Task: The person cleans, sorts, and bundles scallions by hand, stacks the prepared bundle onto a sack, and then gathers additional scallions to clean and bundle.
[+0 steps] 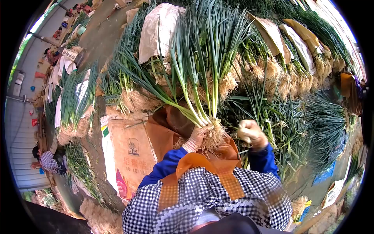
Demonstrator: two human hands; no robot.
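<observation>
Several long green onions (208, 58) stand upright at the middle, leaves up and pale roots (213, 139) down. My left hand (198, 137) is wrapped round their lower stems, just above and beside the roots. To the right of the roots, my right hand (250, 132) is raised apart from the bunch, its fingers curled together; what they hold, if anything, cannot be made out. Below both hands an orange-brown apron (159, 126) covers my lap. Loose leaves and stalks (288, 132) lie to the right, beyond my right hand.
Bundled onions (136, 99) with roots toward me line the far side, some under sacks (159, 29). A printed sack (132, 152) lies at my left. More onions (327, 117) are heaped at the right. Another person (50, 160) sits at the far left.
</observation>
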